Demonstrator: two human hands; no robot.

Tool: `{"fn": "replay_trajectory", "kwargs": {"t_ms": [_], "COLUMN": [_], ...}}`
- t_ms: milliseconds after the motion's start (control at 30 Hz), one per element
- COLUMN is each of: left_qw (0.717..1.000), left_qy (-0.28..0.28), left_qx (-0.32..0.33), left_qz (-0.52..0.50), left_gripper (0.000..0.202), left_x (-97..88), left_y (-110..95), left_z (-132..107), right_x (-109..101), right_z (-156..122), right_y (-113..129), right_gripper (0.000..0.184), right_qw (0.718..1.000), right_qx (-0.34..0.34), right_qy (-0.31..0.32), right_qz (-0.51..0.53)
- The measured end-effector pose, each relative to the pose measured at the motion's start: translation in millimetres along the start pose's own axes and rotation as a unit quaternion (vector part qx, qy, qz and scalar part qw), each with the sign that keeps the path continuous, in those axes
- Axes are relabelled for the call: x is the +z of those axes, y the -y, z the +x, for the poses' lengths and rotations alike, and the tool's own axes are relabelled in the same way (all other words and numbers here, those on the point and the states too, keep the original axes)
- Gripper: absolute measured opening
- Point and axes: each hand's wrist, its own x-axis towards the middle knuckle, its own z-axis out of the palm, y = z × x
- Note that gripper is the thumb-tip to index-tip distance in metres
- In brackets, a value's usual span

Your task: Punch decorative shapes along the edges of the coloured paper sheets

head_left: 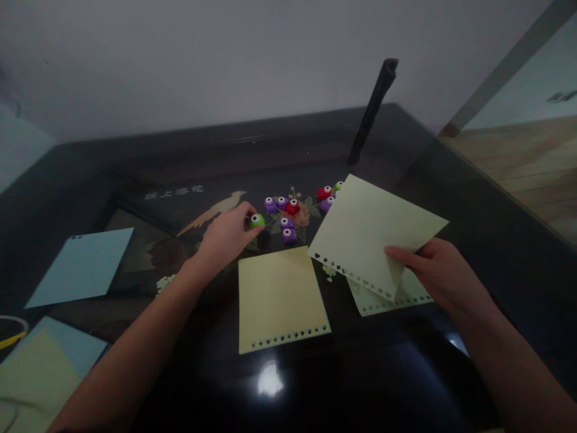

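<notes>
My left hand (229,234) has its thumb and fingers closed around a small green craft punch (256,221) at the table's middle. Pinched in my right hand (444,273) is a pale green sheet of paper (374,222), raised and tilted, with small shapes punched along its lower edge. Beneath it lies another punched sheet (374,304), partly hidden. A yellow sheet (282,300) with a row of punched holes lies flat between my hands. Several purple punches (289,235) and a red punch (293,207) stand just right of my left hand.
More punches, including a red one (324,193), sit behind the raised sheet. Blue paper (85,264) lies at left, with more sheets (36,373) at the near left corner. Paper bits (164,282) are beside my left forearm. A black post (373,111) rises at the back right.
</notes>
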Motion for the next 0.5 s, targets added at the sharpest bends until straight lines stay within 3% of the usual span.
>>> {"fn": "replay_trajectory", "kwargs": {"t_ms": [100,233,367,500], "left_qw": [0.992,0.924,0.858,0.822], "left_qy": [0.016,0.110,0.197,0.214], "left_qx": [0.023,0.040,-0.028,-0.066], "left_qz": [-0.119,-0.364,-0.473,-0.524], "left_gripper": [0.028,0.038,0.037,0.036], "left_x": [-6.2,6.0,21.9,24.5], "left_y": [-20,-48,-62,-68], "left_z": [-9,-21,-28,-33], "right_x": [-3,-6,-3,-1], "right_z": [2,5,2,-2], "right_y": [-1,0,4,6], "right_gripper": [0.028,0.023,0.022,0.024], "right_qw": [1.000,0.999,0.999,0.997], "right_qx": [0.005,-0.010,-0.010,-0.028], "right_qy": [-0.002,-0.014,-0.032,-0.046], "right_qz": [-0.017,-0.033,0.019,0.054]}}
